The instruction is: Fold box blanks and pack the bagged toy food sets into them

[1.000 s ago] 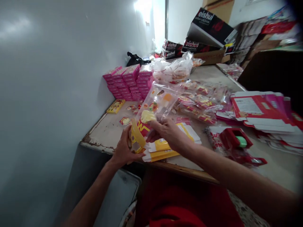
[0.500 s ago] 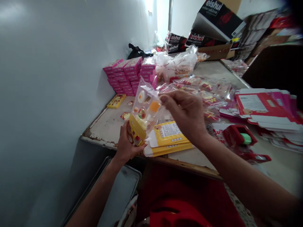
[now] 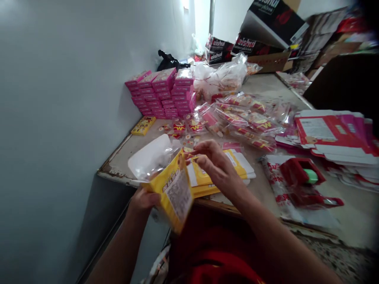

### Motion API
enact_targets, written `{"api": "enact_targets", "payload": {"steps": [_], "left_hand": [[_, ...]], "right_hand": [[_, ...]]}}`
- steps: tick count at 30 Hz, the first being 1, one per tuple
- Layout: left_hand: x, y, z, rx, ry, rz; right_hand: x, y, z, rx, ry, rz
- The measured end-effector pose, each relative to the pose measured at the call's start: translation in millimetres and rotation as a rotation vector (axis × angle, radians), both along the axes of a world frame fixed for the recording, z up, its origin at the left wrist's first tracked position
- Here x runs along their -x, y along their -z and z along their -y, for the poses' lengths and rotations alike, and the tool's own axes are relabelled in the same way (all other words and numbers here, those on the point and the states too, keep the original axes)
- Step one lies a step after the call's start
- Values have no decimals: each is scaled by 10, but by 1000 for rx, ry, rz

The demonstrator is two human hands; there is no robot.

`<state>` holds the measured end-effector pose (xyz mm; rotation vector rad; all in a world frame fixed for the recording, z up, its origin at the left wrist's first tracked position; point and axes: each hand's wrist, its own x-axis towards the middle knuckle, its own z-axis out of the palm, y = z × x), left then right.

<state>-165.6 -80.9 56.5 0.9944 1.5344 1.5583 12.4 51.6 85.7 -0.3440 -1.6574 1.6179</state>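
Note:
My left hand (image 3: 144,200) grips a yellow printed carton (image 3: 174,193) by its left edge. The carton is tilted above the table's front edge, its text panel facing me and its white flap (image 3: 149,156) standing out at the far end. Crumpled clear plastic (image 3: 160,161) shows at the carton's mouth, its contents unclear. Beside the carton's upper right edge is my right hand (image 3: 214,165), fingers curved and apart with nothing visible in them. Under that hand lie flat yellow cartons (image 3: 204,191), partly covered by it.
Stacked pink boxes (image 3: 161,92) stand by the wall, with one yellow box (image 3: 143,125) in front. Clear packets (image 3: 245,118) cover the table's middle. On the right are a red tape dispenser (image 3: 299,173) and flat red cartons (image 3: 319,130). Dark boxes (image 3: 272,23) stand behind.
The clear bag of small pieces, held up by my right hand before, is now down at the carton's mouth. My left hand has turned the carton, and my right hand has lowered and let go.

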Motion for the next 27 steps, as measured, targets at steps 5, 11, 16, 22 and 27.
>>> {"api": "enact_targets", "payload": {"steps": [5, 11, 16, 22, 27], "left_hand": [[-734, 259, -65, 72, -176, 342], [-1376, 665, -35, 22, -191, 217], [-1513, 710, 32, -7, 38, 158], [-1527, 615, -71, 66, 92, 152], [-1497, 522, -134, 70, 109, 109]], "right_hand": [[-470, 545, 361, 402, 165, 10], [-933, 902, 742, 539, 370, 10], [-1142, 1031, 841, 489, 465, 70], [-1209, 1011, 791, 482, 444, 106], [-1283, 947, 668, 262, 426, 128]]}}
